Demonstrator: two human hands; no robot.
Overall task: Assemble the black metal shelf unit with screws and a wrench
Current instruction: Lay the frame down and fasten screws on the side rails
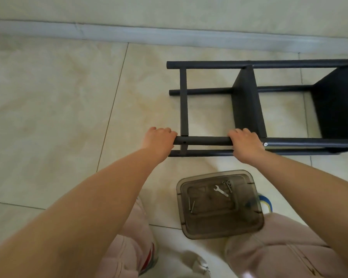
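Holding the black shelf frame (247,109) by its near pole (203,140) — left hand (158,140) and right hand (246,145) both wrapped tight — keep it steady, lift evenly

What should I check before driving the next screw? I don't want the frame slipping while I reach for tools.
1. Both hands on the frame: ok. The left hand and right hand both grip the near top tube of the shelf unit.
2. Shelf unit resting on the floor: ok, it lies on its side on the tiles.
3. Wrench within reach: ok, the wrench lies in the tray.
4. Screws available: ok, loose screws lie in the tray.
5. Open screw hole at the crossbar joint: ok, visible.
6. Existing screw tight: cannot tell.
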